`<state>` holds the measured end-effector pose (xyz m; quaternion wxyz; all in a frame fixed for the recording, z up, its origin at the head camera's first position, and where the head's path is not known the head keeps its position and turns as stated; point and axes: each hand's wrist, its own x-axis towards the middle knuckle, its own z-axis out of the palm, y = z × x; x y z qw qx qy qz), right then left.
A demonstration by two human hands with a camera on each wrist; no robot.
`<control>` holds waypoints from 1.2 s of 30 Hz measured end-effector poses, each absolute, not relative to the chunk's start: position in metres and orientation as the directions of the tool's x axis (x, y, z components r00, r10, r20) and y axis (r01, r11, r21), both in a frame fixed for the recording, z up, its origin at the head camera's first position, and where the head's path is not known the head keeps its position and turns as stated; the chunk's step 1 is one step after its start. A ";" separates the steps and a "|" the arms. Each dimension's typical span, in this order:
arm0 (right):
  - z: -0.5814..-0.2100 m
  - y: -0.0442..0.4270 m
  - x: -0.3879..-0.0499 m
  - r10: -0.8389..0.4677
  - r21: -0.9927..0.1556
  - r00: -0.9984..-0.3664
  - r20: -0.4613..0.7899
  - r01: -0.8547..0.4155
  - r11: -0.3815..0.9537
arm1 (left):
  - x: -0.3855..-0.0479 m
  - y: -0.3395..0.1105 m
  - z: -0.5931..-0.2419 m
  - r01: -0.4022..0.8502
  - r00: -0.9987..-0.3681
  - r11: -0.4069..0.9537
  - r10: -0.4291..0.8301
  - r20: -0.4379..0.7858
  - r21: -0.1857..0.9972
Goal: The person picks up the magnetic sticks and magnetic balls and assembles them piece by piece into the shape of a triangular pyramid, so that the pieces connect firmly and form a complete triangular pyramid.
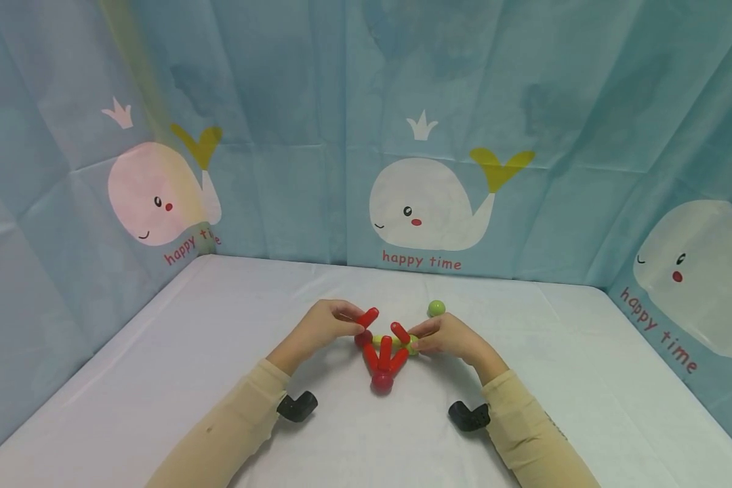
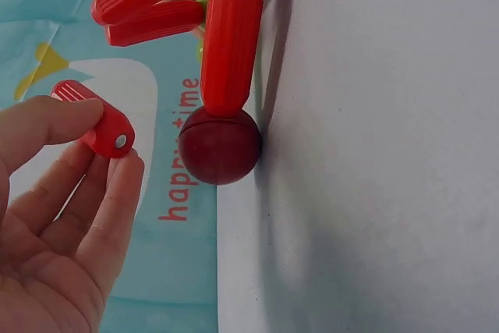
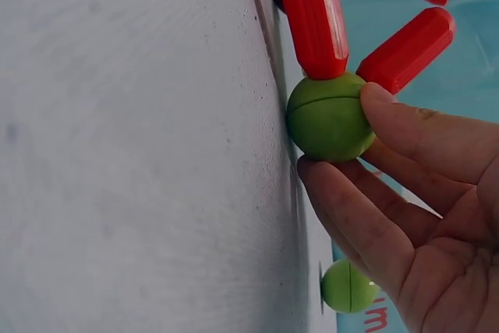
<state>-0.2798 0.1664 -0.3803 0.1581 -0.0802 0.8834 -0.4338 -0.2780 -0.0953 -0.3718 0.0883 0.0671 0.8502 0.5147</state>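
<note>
My left hand (image 1: 324,327) pinches a red magnetic rod (image 2: 93,118) between thumb and fingers; its silver end faces out. In the left wrist view a gap separates that rod from a dark red ball (image 2: 220,146) on the table. This ball is one corner of a triangle of rods. A second dark red ball (image 1: 381,382) forms the near corner, with a red rod (image 1: 385,352) rising from it. My right hand (image 1: 454,339) grips the green ball (image 3: 331,118) at the other corner, where another red rod (image 3: 409,48) slants up. A yellow-green rod (image 1: 385,340) spans the far side.
A loose green ball (image 1: 436,308) lies on the white tablecloth (image 1: 268,285), beyond my right hand. Black bent pieces (image 1: 297,407) sit beside both sleeves. A blue curtain (image 1: 280,203) with whale prints hangs behind the table.
</note>
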 end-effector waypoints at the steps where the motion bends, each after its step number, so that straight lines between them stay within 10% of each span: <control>1: -0.381 0.167 -0.280 -0.278 -0.793 -0.938 -0.208 -0.005 0.609 | -0.278 -0.095 -0.372 0.031 -0.974 0.469 0.212 -0.079 0.882; 36: -0.383 0.166 -0.281 -0.295 -0.796 -0.940 -0.172 -0.044 0.604 | -0.281 -0.094 -0.385 0.155 -0.910 0.555 0.402 -0.100 0.818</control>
